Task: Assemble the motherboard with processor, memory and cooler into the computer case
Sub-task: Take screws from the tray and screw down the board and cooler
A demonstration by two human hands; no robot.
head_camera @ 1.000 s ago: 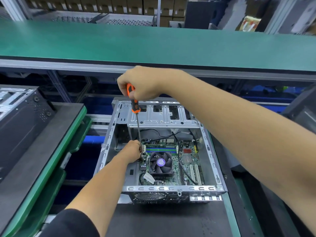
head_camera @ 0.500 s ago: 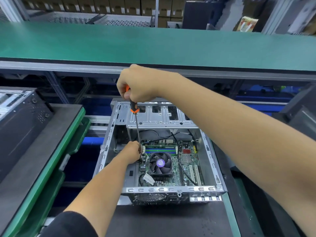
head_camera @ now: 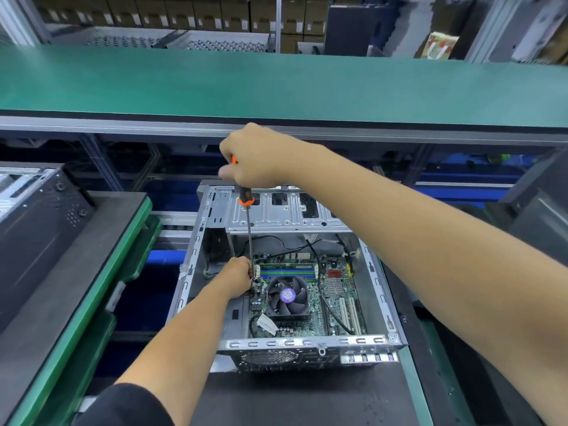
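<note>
An open grey computer case (head_camera: 378, 290) lies on a dark pallet, with the green motherboard (head_camera: 335, 290) inside it. A black cooler fan (head_camera: 287, 298) with a purple hub sits on the board, and memory sticks (head_camera: 287, 270) lie just behind it. My right hand (head_camera: 256, 158) grips the orange-and-black handle of a long screwdriver (head_camera: 249, 238), which stands nearly upright over the board's left rear corner. My left hand (head_camera: 236, 276) is inside the case with its fingers pinched around the screwdriver's tip; the tip and what lies under it are hidden.
A second black case (head_camera: 37, 229) lies on a green-edged pallet at the left. A green conveyor belt (head_camera: 276, 84) runs across behind the case. Another dark unit (head_camera: 534, 216) stands at the right edge. Black cables (head_camera: 330, 305) cross the board to the right of the fan.
The right hand has shifted its grip on the handle, so less orange shows above the fist. The left hand stays pinched at the tip and the case has not moved.
</note>
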